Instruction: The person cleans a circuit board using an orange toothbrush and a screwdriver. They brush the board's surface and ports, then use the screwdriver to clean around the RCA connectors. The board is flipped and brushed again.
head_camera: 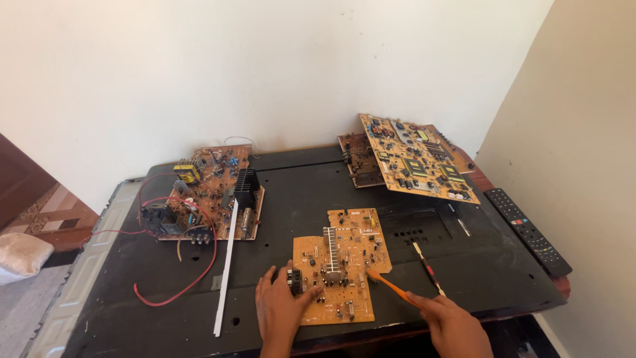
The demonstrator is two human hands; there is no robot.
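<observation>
An orange-brown circuit board (344, 262) lies near the front edge of a black flat panel (298, 192). My left hand (278, 308) rests on the board's lower left part, fingers over a dark component. My right hand (450, 325) grips an orange-handled tool (391, 286) whose tip touches the board's right side.
A larger board with red wires and a black heat sink (209, 192) lies at the left, with a white strip (226, 265) beside it. Two more boards (414, 159) are stacked at the back right. A black remote (527, 231) lies at the right edge. A small probe (429, 268) lies near my right hand.
</observation>
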